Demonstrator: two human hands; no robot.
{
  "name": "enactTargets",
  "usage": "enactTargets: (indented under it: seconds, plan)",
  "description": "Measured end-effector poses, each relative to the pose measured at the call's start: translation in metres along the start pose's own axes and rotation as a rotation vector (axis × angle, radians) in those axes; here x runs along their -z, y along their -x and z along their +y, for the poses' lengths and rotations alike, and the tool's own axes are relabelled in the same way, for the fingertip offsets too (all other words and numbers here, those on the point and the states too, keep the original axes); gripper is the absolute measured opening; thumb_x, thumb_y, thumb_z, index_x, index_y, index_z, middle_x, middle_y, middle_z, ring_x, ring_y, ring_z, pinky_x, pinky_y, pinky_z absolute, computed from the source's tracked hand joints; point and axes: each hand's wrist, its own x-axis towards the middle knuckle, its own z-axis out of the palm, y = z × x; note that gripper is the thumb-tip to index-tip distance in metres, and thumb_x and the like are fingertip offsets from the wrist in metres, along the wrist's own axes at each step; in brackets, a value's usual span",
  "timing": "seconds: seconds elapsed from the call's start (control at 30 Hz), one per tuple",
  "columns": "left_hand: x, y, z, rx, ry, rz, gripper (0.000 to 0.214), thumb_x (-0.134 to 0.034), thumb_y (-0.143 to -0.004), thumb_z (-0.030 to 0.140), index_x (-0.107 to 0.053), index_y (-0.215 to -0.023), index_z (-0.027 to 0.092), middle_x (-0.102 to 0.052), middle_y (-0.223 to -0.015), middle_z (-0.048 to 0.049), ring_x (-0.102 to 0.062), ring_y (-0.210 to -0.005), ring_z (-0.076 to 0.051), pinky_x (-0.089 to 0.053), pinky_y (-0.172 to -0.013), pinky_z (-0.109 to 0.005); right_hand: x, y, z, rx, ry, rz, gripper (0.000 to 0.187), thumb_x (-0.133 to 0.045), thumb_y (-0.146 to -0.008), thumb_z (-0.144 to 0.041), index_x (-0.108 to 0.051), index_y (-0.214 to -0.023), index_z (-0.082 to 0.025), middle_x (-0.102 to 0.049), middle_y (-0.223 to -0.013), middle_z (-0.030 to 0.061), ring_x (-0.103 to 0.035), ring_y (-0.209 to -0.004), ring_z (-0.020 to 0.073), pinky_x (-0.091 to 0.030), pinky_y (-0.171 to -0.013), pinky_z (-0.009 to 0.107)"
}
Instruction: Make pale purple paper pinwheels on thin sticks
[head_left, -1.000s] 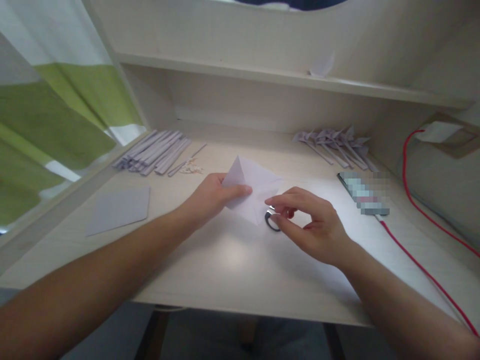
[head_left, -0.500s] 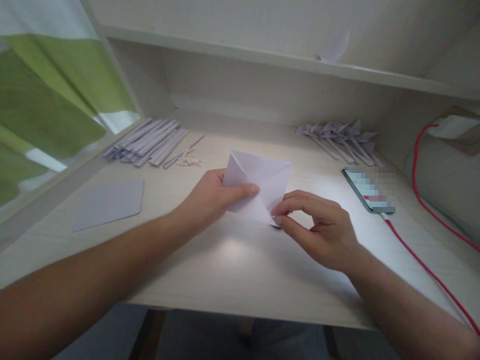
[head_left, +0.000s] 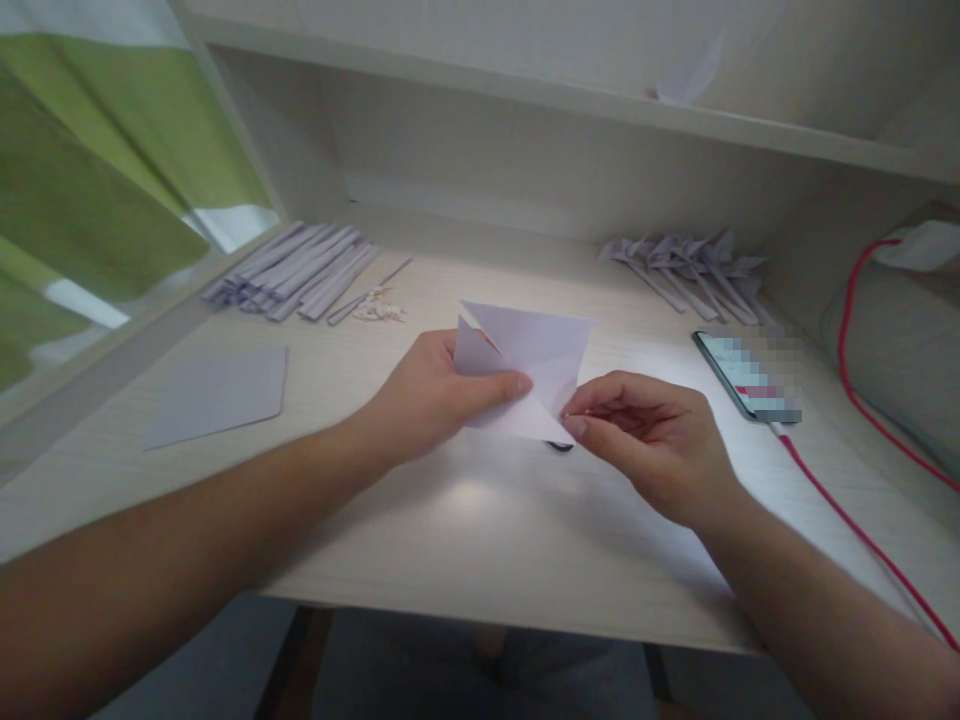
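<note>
Dim, soft light, pale glare spot on the near bench, brighter sheen beside the partly pixelated phone, diffuse shadows under the paper, shade below the shelf, fine detail hazy, wide-angle stretching at edges

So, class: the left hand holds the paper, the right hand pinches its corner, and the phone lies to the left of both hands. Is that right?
Not quite: the head view shows the phone to the right of both hands. The left hand does hold the paper, and the right hand pinches its corner.
</note>
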Motion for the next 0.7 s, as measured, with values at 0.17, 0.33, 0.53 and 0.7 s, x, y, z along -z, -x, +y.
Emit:
enactTargets:
  seconds: [0.17,0.33,0.53,0.7]
  plan:
    - [0.0009,-0.0009,-0.0015,-0.017,-0.032,0.015,0.019,-0.086,-0.069,0.032,-0.078,-0.077,0.016,-0.074,-0.073,-0.0018,-0.067,-0.066,-0.018,-0.050,-0.055,-0.024,0.0012,-0.0009,0.0027,-0.020,-0.050,-0.004,0.006,-0.086,-0.085,-0.028,-0.080,-0.084,-0.028,-0.078,-0.079,0.0031,-0.070,-0.069,0.0186,-0.056,-0.060,0.032]
    - [0.0012,-0.0047,-0.0068,-0.008,-0.010,0.022,0.028,-0.088,-0.069,0.035,-0.081,-0.087,0.016,-0.080,-0.085,-0.0054,-0.074,-0.079,-0.024,-0.057,-0.063,-0.028,0.0018,0.0002,0.0066,0.051,0.012,0.005,0.007,-0.084,-0.086,-0.022,-0.080,-0.086,-0.028,-0.079,-0.085,0.0035,-0.073,-0.075,0.0201,-0.061,-0.068,0.034]
    - [0.0000,-0.0047,-0.0063,-0.013,0.005,0.026,0.027,-0.086,-0.074,0.038,-0.082,-0.091,0.017,-0.080,-0.086,-0.0049,-0.075,-0.080,-0.024,-0.057,-0.063,-0.027,0.0005,-0.0011,0.0066,0.036,0.019,0.022,0.006,-0.084,-0.085,-0.023,-0.080,-0.086,-0.028,-0.079,-0.084,0.0036,-0.073,-0.074,0.0204,-0.063,-0.068,0.036]
    - [-0.0004,-0.0019,-0.0063,-0.036,0.005,0.045,0.024,-0.085,-0.076,0.036,-0.082,-0.090,0.017,-0.080,-0.084,-0.0033,-0.074,-0.077,-0.021,-0.055,-0.061,-0.025,0.0006,-0.0011,0.0063,0.018,0.020,0.047,0.007,-0.085,-0.084,-0.022,-0.080,-0.085,-0.028,-0.079,-0.084,0.0038,-0.073,-0.075,0.0205,-0.061,-0.067,0.035]
